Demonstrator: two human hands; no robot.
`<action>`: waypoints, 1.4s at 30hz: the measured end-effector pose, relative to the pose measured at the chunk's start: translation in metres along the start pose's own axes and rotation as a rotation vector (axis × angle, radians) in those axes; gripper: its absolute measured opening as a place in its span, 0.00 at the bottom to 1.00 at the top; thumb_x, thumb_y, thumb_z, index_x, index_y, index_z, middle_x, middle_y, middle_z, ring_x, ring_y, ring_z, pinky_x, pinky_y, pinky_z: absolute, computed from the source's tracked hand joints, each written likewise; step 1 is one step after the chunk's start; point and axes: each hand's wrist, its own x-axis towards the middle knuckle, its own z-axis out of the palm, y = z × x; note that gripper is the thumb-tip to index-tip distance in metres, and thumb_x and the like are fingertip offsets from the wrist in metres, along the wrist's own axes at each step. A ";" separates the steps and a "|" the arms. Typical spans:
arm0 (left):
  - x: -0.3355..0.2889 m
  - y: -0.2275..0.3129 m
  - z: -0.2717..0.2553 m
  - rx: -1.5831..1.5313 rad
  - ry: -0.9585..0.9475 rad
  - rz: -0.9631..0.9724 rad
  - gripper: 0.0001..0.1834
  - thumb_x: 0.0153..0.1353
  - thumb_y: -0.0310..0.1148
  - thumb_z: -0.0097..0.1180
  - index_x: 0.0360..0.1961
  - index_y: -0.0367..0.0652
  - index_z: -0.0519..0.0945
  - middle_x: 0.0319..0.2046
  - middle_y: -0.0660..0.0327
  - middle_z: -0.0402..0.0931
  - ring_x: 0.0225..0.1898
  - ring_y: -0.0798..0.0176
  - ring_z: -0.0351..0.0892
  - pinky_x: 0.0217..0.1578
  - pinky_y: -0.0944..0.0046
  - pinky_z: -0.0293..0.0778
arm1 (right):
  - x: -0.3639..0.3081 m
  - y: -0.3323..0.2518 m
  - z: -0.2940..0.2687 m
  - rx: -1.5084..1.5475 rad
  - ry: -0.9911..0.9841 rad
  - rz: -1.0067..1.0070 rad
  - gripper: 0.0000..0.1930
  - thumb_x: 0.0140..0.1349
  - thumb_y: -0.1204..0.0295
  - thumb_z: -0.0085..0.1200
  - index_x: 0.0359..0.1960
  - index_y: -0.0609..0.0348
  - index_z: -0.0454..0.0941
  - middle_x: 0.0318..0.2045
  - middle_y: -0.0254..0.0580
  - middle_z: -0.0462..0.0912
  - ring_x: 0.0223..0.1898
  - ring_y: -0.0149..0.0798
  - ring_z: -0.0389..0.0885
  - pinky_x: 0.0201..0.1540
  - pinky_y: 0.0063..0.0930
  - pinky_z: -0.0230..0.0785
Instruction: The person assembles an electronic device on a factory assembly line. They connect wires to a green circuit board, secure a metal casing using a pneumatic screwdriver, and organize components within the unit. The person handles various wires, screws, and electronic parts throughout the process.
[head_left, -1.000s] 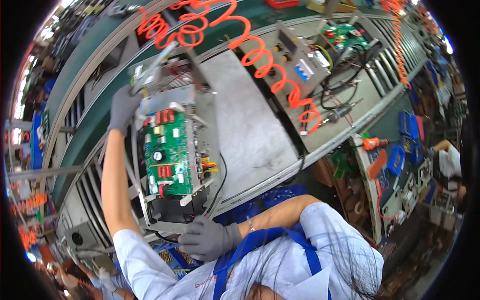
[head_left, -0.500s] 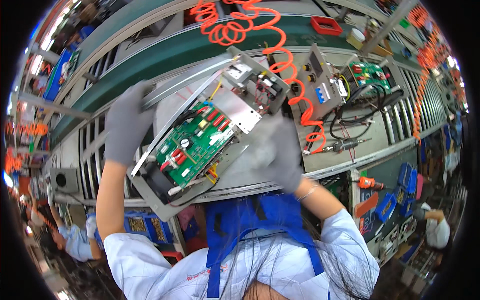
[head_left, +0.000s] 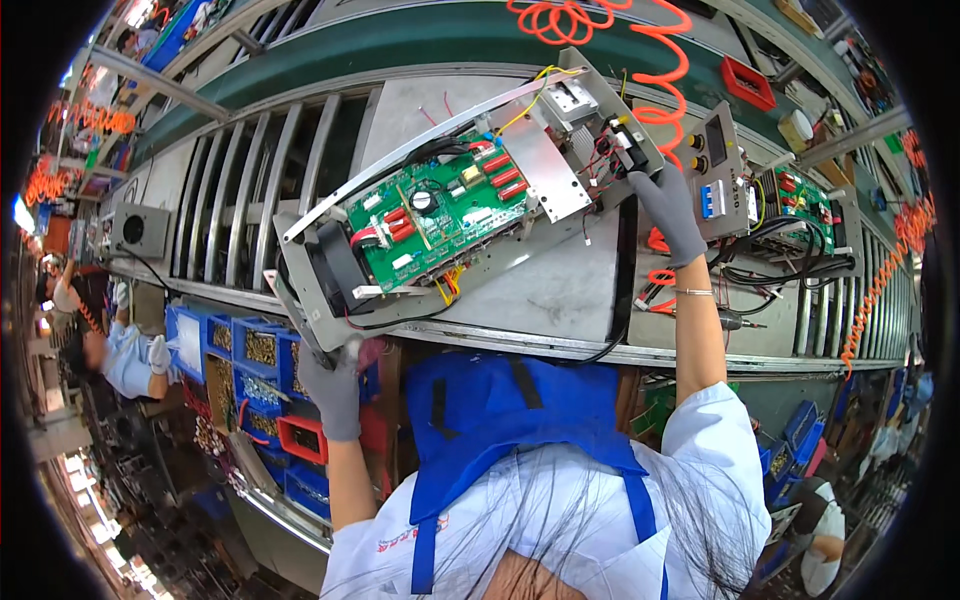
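Note:
A metal chassis (head_left: 490, 285) lies slanted on the line in front of me. It carries a green circuit board (head_left: 440, 215) with red components, a black fan (head_left: 335, 262) at its left end and wires at its right end. My right hand (head_left: 668, 218), in a grey glove, grips the chassis's right end panel by its edge. My left hand (head_left: 335, 392), gloved too, is low beside the left end, closed around the lower end of a grey metal strip (head_left: 298, 318). The strip stands along the chassis's left corner; whether they touch I cannot tell.
A second opened unit (head_left: 790, 215) with a control panel and black cables sits at the right. Orange coiled hoses (head_left: 665, 75) hang above. Metal rollers (head_left: 240, 200) run leftward. Blue bins (head_left: 255, 345) of small parts and a red bin (head_left: 303, 438) are below left. A screwdriver-like tool (head_left: 735, 320) lies right.
My left hand has come down from the far left side to the near left corner with the metal strip. My right hand has moved right onto the end panel. The chassis appears turned flatter.

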 end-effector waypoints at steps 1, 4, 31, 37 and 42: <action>0.000 0.000 0.003 -0.064 0.049 0.036 0.18 0.55 0.29 0.70 0.45 0.35 0.79 0.34 0.61 0.79 0.33 0.68 0.76 0.37 0.66 0.73 | -0.003 0.000 0.002 -0.026 0.009 0.014 0.17 0.57 0.61 0.56 0.34 0.66 0.81 0.20 0.41 0.80 0.24 0.35 0.78 0.30 0.34 0.69; 0.017 -0.013 -0.012 0.211 -0.045 0.095 0.19 0.58 0.29 0.68 0.48 0.34 0.78 0.35 0.63 0.79 0.36 0.70 0.75 0.40 0.68 0.73 | -0.028 -0.001 0.008 0.006 0.067 0.061 0.14 0.58 0.65 0.55 0.36 0.66 0.81 0.21 0.42 0.80 0.24 0.33 0.76 0.30 0.31 0.69; 0.035 0.130 0.053 0.318 -0.628 0.981 0.17 0.57 0.43 0.61 0.42 0.44 0.78 0.32 0.57 0.79 0.35 0.56 0.83 0.33 0.55 0.78 | -0.208 -0.167 0.072 1.040 0.132 0.135 0.19 0.74 0.53 0.46 0.41 0.60 0.74 0.26 0.33 0.77 0.25 0.22 0.71 0.25 0.15 0.62; 0.043 0.133 0.084 0.232 -0.523 1.050 0.11 0.55 0.40 0.61 0.36 0.47 0.80 0.28 0.60 0.78 0.34 0.58 0.82 0.32 0.57 0.77 | -0.183 -0.168 0.062 1.094 0.246 0.134 0.17 0.75 0.56 0.45 0.45 0.58 0.74 0.32 0.31 0.75 0.27 0.19 0.68 0.28 0.14 0.58; 0.063 0.129 0.095 0.207 -0.587 0.967 0.11 0.56 0.39 0.60 0.39 0.51 0.83 0.28 0.60 0.79 0.35 0.56 0.82 0.34 0.55 0.79 | -0.162 -0.163 0.071 1.110 0.266 0.195 0.16 0.75 0.58 0.47 0.46 0.60 0.73 0.35 0.33 0.75 0.26 0.21 0.67 0.27 0.14 0.57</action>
